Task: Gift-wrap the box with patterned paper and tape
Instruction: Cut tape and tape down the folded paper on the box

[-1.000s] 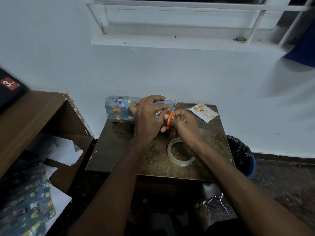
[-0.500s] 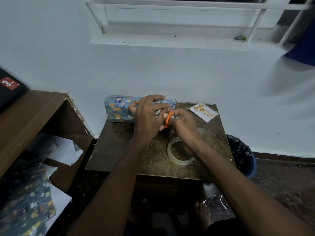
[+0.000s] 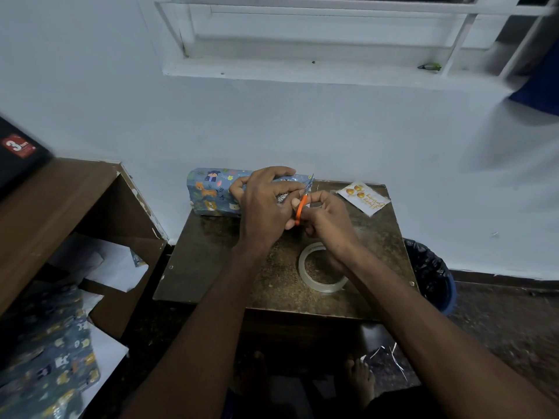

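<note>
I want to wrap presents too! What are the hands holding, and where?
Left hand grips the wrapped box at its right end; right hand holds the scissors by the orange handle.

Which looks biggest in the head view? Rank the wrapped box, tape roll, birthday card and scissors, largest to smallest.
1. Wrapped box, though the left hand hides part of it.
2. Tape roll and birthday card: too alike to rank.
3. Scissors, mostly hidden in the right hand.
</note>
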Demonstrator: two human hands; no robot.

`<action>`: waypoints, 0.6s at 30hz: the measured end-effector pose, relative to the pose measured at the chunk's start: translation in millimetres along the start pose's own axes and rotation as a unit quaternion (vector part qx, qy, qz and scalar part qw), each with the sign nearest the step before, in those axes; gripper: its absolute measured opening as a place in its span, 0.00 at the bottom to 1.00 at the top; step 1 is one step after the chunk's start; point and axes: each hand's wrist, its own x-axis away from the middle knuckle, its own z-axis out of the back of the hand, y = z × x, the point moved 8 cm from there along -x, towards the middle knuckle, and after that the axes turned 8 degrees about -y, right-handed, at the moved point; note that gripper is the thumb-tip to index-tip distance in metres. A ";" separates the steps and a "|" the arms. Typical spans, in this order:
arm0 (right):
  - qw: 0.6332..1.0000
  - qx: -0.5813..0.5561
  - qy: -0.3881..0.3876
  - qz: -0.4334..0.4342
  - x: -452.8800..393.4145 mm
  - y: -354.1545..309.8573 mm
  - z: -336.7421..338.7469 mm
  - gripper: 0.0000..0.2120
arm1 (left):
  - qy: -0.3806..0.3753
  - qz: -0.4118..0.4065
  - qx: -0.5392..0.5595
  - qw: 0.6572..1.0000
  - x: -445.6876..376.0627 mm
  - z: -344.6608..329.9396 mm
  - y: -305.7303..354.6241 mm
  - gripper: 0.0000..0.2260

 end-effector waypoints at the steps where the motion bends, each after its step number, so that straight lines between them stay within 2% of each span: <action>1: 1.000 -0.002 0.000 0.000 0.1 -0.3 -0.2 0.07 | 0.001 -0.001 -0.002 1.000 -0.2 0.0 -0.2 0.07; 3: 1.000 -0.006 -0.001 0.001 -0.3 -1.3 -0.5 0.07 | 0.001 -0.001 -0.003 1.000 -0.2 0.0 -0.2 0.07; 7: 1.000 -0.013 0.007 0.002 -0.1 -2.1 -0.1 0.14 | 0.001 0.001 0.010 1.000 0.5 0.9 1.4 0.08; 13: 1.000 -0.002 -0.004 0.001 -1.3 -3.2 0.4 0.08 | -0.002 0.009 0.001 1.000 -0.2 -0.2 0.1 0.08; 18: 1.000 -0.005 0.002 0.000 -0.1 -5.2 2.0 0.09 | 0.004 0.002 0.001 1.000 0.1 0.4 0.8 0.07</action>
